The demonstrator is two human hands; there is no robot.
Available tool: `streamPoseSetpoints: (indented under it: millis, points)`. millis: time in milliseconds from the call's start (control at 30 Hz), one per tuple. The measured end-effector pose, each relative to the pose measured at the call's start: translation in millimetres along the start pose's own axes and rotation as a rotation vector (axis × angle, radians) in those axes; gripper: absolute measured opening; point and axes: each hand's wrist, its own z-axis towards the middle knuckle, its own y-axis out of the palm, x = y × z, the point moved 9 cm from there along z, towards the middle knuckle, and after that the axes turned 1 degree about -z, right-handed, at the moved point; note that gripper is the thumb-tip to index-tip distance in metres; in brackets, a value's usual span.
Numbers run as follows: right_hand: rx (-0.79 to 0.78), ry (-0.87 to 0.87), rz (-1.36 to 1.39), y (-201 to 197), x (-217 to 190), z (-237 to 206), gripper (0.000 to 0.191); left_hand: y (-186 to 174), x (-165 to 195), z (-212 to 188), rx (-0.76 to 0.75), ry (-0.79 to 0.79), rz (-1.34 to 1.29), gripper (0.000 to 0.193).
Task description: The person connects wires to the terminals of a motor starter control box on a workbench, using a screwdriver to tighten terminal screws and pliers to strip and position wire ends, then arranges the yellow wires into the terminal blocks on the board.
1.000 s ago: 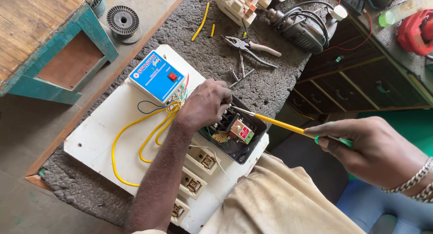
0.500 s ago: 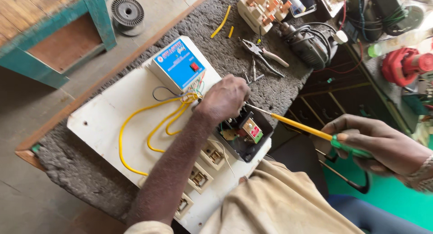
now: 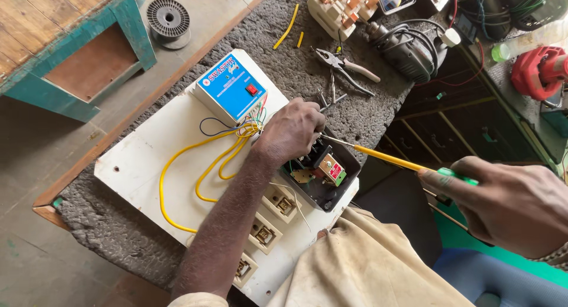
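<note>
Screwdriver with yellow shaft and green handle (image 3: 390,159) gripped in right hand (image 3: 509,206), fingers wrapped round the handle; tip reaches under left hand (image 3: 291,131) at the open black plastic switch box (image 3: 322,179). Left hand curled, fingertips pinching something at the box's far-left edge; what exactly, can't tell. Box sits on the white rectangular board (image 3: 148,165), right of the blue-faced control unit (image 3: 232,92) and yellow looped wires (image 3: 201,171). Cream sockets (image 3: 263,233) in a row near. Grey pliers (image 3: 346,67) lie far on the stone bench.
</note>
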Motion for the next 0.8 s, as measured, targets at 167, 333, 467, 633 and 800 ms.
streamPoseSetpoints:
  millis: [167,333,467,633,800]
  points:
    - [0.075,0.091,0.621,-5,22,11,0.052,1,0,0,0.011,0.011,-0.009,0.005]
    - [-0.046,0.331,0.962,16,44,20,0.028,7,1,3,-0.029,0.011,0.024,0.003]
    - [0.044,0.131,0.807,-5,44,22,0.029,3,8,2,-0.029,0.043,0.070,0.007]
    - [0.389,-0.056,0.798,-4,75,19,0.033,-10,24,-4,0.093,0.137,0.033,0.015]
    - [0.694,-0.049,0.786,63,86,83,0.033,-30,26,-15,0.238,0.003,0.178,0.018]
